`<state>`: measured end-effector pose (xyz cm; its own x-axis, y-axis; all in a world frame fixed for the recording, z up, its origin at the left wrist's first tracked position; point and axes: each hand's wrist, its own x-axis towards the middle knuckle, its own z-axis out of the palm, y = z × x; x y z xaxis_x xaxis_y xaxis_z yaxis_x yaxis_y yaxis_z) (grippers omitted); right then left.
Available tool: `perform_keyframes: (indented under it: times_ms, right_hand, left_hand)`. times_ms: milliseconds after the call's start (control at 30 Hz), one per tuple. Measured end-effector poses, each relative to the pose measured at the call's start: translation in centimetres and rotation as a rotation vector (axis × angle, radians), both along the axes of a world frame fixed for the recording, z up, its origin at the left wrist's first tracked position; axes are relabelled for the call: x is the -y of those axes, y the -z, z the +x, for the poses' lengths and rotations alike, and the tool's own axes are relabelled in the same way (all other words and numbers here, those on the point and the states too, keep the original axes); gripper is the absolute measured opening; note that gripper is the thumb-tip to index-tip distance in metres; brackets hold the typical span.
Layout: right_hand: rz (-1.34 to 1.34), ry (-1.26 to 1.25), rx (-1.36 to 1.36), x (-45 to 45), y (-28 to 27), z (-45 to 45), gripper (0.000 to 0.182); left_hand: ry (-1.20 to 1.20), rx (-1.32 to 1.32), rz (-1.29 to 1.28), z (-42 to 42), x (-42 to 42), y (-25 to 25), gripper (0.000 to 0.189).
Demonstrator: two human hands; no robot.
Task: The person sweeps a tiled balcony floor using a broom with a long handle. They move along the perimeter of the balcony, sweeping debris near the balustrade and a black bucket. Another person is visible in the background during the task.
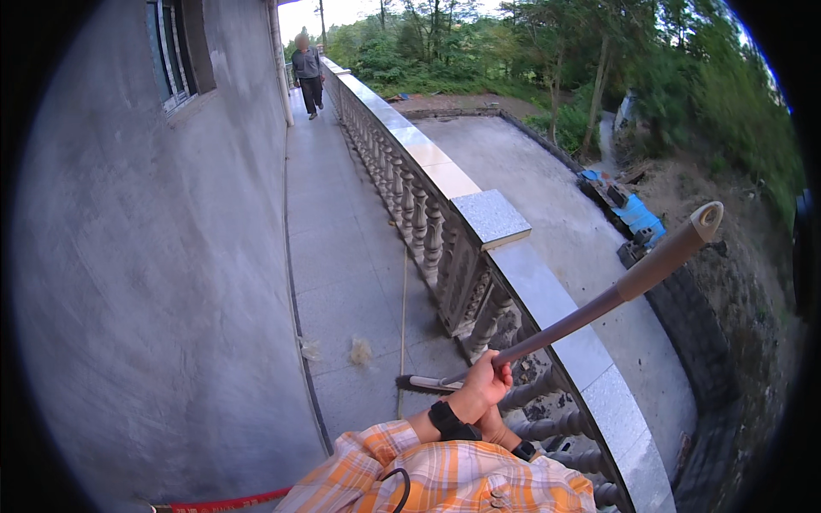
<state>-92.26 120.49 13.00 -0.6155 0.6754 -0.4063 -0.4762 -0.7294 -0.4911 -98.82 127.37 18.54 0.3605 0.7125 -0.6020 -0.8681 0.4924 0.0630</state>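
Observation:
My left hand (485, 379) is wrapped around the brown handle (577, 314) of a push broom. The handle slants up to the right, over the balustrade rail, and its capped end points away from the floor. The dark-bristled broom head (428, 383) rests on the tiled floor beyond my left wrist. Tucked beneath that wrist is my right hand (492, 423), mostly hidden, so its grip cannot be made out. A pale clump of litter (360, 351) and a crumpled clear plastic piece (311, 349) lie on the floor past the broom head.
A grey plastered wall (211, 269) bounds the walkway (327, 211) at left. A balustrade with a tiled rail (545, 276) and post cap (491, 216) runs along the right. A person (308, 74) is at the far end. A thin cord (403, 308) lies lengthwise; red ribbon (231, 503) crosses bottom left.

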Motion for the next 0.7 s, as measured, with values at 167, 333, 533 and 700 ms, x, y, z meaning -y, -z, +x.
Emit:
perform_keyframes:
  times_ms: [167,333,533,700]
  right_hand:
    - [-0.003,0.009,0.113,0.4,-1.4,0.2,0.052]
    - [0.054,0.075,0.117,0.5,-2.9,-0.3,0.049]
    - [0.013,0.071,0.133,-0.1,-2.9,-1.1,0.047]
    - [0.04,-0.029,0.081,-1.4,-0.9,-1.7,0.047]
  left_hand:
    - [0.01,-0.019,0.013,-0.3,-0.5,1.5,0.013]
    - [0.015,-0.028,0.008,0.0,-0.2,0.7,0.012]
    - [0.0,0.002,-0.024,-0.9,-0.7,1.0,0.01]
    - [0.0,0.01,0.018,-2.5,-1.8,1.4,0.012]
